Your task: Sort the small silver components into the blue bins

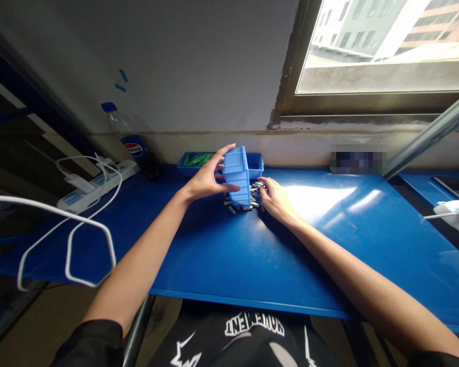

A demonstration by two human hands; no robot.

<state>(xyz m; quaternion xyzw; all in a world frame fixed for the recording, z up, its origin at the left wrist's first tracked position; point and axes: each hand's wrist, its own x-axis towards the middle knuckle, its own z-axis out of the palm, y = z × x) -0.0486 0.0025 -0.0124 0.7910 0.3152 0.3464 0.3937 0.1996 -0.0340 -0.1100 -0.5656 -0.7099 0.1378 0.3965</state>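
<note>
My left hand (pixel 210 178) grips a light blue plastic bin (pixel 236 176), which is tipped on its side with its opening turned to the right. Several small metallic cylinders (pixel 247 207) lie in a pile on the blue table, under and beside the bin's mouth. At the right side of the pile, my right hand (pixel 273 198) has its fingers curled against the metal pieces; whether it holds one is hidden. Behind the tipped bin, a darker blue bin (pixel 255 162) stands by the wall, with green material (pixel 198 160) in its left part.
A cola bottle (pixel 132 142) stands at the back left. Beside it is a white power strip (pixel 95 187), with white cables looping in the left foreground. The blue table's front edge (pixel 245 304) runs before my body. A dark phone (pixel 453 187) and a white object (pixel 457 210) are far right.
</note>
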